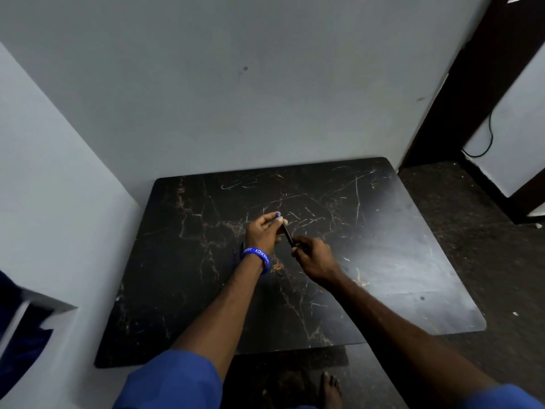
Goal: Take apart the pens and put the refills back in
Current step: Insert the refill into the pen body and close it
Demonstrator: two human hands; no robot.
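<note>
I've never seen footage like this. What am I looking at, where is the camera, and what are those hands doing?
There is no machine here: a person wears one camera on the head, looking down at their own arms. The left hand, with a blue rubber wristband, and the right hand hold the two ends of a slim dark pen with a blue tip above a black marble-patterned table. A small dark object beside the left wrist is too unclear to name.
</note>
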